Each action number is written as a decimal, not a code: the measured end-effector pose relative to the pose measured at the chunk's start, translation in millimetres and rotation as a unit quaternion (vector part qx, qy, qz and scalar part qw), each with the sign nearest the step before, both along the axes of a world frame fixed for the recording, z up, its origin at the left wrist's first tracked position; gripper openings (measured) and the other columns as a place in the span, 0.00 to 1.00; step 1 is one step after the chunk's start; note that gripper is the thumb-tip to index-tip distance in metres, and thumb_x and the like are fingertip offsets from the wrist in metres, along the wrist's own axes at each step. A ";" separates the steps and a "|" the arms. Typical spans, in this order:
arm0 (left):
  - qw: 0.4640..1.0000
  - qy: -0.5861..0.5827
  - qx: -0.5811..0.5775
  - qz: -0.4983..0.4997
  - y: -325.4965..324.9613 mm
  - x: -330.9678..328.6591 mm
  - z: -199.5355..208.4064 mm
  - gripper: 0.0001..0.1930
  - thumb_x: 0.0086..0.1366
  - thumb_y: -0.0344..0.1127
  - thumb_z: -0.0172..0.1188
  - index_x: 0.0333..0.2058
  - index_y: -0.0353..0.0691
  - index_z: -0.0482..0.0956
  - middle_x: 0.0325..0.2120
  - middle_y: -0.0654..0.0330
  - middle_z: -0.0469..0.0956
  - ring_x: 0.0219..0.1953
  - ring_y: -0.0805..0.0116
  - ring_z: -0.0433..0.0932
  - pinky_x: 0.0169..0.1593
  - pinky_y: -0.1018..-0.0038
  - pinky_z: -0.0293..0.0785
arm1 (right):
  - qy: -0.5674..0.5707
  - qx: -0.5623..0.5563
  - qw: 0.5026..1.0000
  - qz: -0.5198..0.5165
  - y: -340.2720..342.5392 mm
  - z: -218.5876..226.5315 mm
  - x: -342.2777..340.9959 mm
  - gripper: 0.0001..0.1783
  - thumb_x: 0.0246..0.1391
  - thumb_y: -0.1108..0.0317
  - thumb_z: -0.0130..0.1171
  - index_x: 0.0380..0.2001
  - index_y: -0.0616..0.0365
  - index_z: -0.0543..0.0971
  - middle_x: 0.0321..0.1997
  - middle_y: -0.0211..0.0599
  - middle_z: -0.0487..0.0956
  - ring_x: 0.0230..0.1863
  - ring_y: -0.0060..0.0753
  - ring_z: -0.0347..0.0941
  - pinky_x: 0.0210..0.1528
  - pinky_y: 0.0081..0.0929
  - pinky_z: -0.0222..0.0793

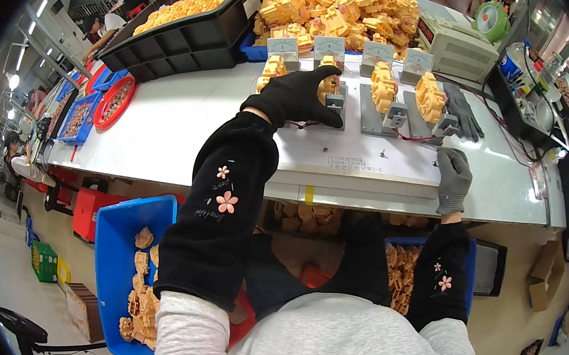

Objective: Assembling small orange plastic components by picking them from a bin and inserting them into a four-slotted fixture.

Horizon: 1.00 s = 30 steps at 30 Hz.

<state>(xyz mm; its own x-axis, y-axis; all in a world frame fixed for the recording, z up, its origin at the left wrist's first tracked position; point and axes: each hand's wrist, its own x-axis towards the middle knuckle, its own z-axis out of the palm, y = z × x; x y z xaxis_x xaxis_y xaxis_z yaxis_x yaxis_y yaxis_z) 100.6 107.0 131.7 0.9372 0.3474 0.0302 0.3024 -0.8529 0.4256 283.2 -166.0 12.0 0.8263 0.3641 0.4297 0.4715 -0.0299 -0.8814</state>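
My left hand [305,96], in a black glove, reaches over the second test fixture from the left. Its fingers and thumb curl around a yellow plastic housing [325,85] seated there, hiding part of it. Beside it, another yellow housing [273,69] sits partly behind the same hand. Two more, a middle-right housing [382,87] and a right-hand housing [430,98], stand on grey metal fixtures [373,123]. My right hand [453,174], in a grey glove, is curled closed at the table's front, beside a small toggle switch [434,163]. Whatever its fingers may hold is hidden.
Small analog meters [378,51] stand behind the fixtures, with a heap of yellow housings [336,13] beyond. A black crate [182,31] is at back left, a beige power supply [458,47] at back right. A loose grey glove [463,113] and red wires [413,138] lie nearby.
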 end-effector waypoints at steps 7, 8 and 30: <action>1.000 -0.005 -0.009 -0.014 0.7 5.8 -4.9 0.46 0.37 0.54 0.69 0.55 0.46 0.60 0.36 0.50 0.76 0.39 0.58 0.75 0.44 0.71 0.68 | -0.015 -0.013 1.000 -0.015 -4.6 -3.9 5.2 0.08 0.46 0.72 0.56 0.29 0.67 0.77 0.30 0.34 0.74 0.29 0.22 0.70 0.32 0.18 0.66; 1.000 -0.005 -0.008 -0.016 1.9 5.7 -5.3 0.46 0.37 0.54 0.69 0.56 0.47 0.59 0.36 0.50 0.76 0.39 0.59 0.75 0.44 0.71 0.68 | -0.016 -0.013 1.000 -0.014 -4.4 -3.9 5.1 0.08 0.46 0.72 0.56 0.29 0.67 0.77 0.30 0.34 0.74 0.29 0.22 0.70 0.32 0.18 0.66; 0.999 0.040 0.005 -0.003 -11.0 3.9 5.1 0.42 0.38 0.57 0.68 0.53 0.54 0.62 0.32 0.47 0.75 0.38 0.53 0.75 0.42 0.66 0.69 | 0.007 0.009 1.000 -0.005 -4.3 1.4 -1.0 0.08 0.45 0.73 0.57 0.30 0.66 0.78 0.33 0.36 0.74 0.31 0.23 0.70 0.33 0.20 0.68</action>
<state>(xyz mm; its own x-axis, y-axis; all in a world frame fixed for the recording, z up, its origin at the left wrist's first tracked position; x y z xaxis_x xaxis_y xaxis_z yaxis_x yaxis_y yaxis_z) 104.5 95.9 136.8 0.9390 0.3412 -0.0423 0.3297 -0.8589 0.3919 282.3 -170.3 13.4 0.8362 0.3483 0.4237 0.4583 -0.0193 -0.8886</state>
